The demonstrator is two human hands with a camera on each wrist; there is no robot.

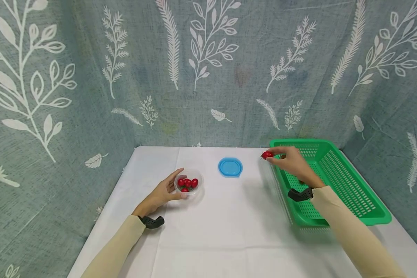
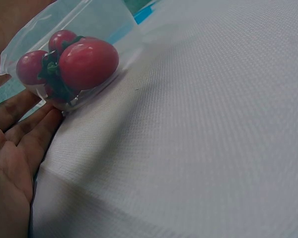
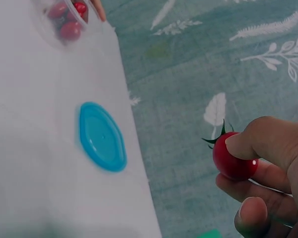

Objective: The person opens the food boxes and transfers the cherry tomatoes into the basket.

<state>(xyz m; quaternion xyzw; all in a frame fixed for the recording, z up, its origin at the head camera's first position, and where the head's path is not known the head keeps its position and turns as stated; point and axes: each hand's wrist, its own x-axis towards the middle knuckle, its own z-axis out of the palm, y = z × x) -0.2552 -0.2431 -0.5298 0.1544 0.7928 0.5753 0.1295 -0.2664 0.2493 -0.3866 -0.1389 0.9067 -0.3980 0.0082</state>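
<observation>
My right hand [image 1: 293, 161] pinches a red cherry tomato [image 3: 234, 157] with green sepals between thumb and fingers, raised by the left rim of the green basket [image 1: 359, 193]. On the left side of the table, my left hand [image 1: 158, 196] holds a clear round plastic container [image 1: 200, 188], thumb at its near side and fingers behind it. Inside the container lie several cherry tomatoes [image 2: 89, 63], one with its green stem end showing in the left wrist view. The right hand and forearm hide part of the basket's inside.
A blue plastic lid [image 1: 230, 167] lies flat between the container and the basket. White cloth covers the table [image 1: 208, 227]. A grey-green curtain [image 1: 229, 96] with white leaf prints rises behind the table and along both sides.
</observation>
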